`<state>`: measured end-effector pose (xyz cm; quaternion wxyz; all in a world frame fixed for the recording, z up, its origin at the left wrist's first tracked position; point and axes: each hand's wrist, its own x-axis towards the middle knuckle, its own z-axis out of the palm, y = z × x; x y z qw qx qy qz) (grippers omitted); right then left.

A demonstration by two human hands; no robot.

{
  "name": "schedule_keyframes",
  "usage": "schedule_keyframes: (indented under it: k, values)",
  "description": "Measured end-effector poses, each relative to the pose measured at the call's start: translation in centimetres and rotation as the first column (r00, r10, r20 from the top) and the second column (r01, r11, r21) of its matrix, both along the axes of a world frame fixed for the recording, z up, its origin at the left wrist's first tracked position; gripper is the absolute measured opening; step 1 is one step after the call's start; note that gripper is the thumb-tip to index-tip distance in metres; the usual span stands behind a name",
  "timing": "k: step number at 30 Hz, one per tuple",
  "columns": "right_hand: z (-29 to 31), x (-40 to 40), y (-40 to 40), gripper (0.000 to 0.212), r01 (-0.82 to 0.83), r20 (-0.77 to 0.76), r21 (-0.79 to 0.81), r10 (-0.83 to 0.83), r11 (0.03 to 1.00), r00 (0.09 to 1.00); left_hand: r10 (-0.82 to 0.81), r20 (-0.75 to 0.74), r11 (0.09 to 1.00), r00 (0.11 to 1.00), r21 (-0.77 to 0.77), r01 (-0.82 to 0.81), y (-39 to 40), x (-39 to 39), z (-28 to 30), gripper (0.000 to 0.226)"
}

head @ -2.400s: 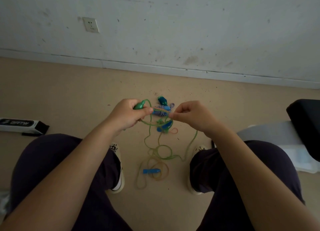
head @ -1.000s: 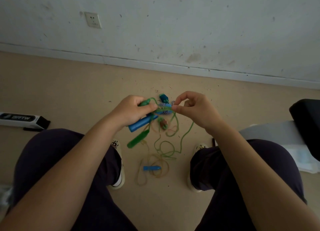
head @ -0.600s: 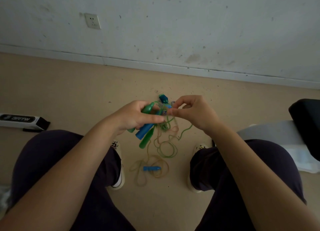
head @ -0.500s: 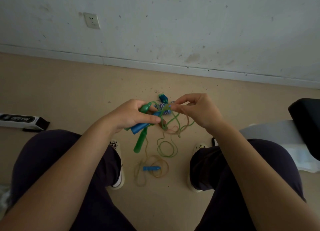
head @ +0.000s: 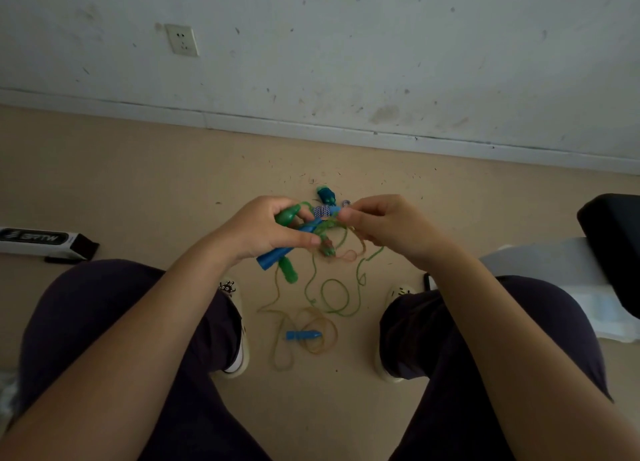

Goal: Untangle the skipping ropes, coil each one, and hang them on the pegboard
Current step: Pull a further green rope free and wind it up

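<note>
A tangle of skipping ropes hangs between my hands above the floor. My left hand (head: pixel 263 232) grips a blue handle (head: pixel 275 255) and a green handle (head: pixel 286 215) together; a second green handle (head: pixel 289 272) dangles below it. My right hand (head: pixel 384 226) pinches the cords at the knot, beside a blue-and-white woven rope (head: pixel 321 210). Loops of green cord (head: pixel 341 296) trail down to the floor. A tan cord (head: pixel 304 332) lies coiled there around another blue handle (head: pixel 303 336). A teal handle (head: pixel 326 194) shows behind the knot.
I am seated with my knees apart and my shoes (head: pixel 237 356) either side of the ropes. A long white-and-black box (head: pixel 41 242) lies on the floor at left. A black seat (head: pixel 613 239) and white plastic (head: pixel 568 287) are at right. The wall has a socket (head: pixel 181 39).
My left hand has taken up the blue handle next to the green one, and a second green handle now dangles below. Both hands have closed in on the knot.
</note>
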<state>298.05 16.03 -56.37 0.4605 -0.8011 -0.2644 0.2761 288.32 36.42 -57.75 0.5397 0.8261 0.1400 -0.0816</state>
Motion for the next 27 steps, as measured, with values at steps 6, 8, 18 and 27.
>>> schedule_keyframes:
  k: [6, 8, 18, 27]
  values:
    - [-0.4, -0.1, 0.3, 0.008, 0.046, 0.053, 0.029, -0.048, 0.999, 0.997, -0.043, -0.047, 0.999, 0.998, 0.012, 0.043, 0.0, 0.2, 0.1, 0.035]
    - [-0.3, -0.1, 0.2, 0.005, 0.080, 0.054, 0.086, -0.085, 0.993, 0.995, -0.059, -0.080, 0.997, 0.995, -0.049, 0.055, 0.2, 0.0, 0.3, 0.032]
    - [0.1, 0.3, 0.1, 0.010, 0.229, -0.013, 0.156, -0.230, 0.961, 0.973, -0.072, 0.119, 0.858, 0.990, -0.499, 0.122, 0.8, -0.3, 0.5, 0.044]
    - [-0.5, 0.6, -0.1, 0.016, 0.266, -0.020, 0.119, -0.265, 0.957, 0.964, -0.070, 0.124, 0.871, 0.990, -0.476, 0.122, 0.3, 0.1, -0.1, 0.073]
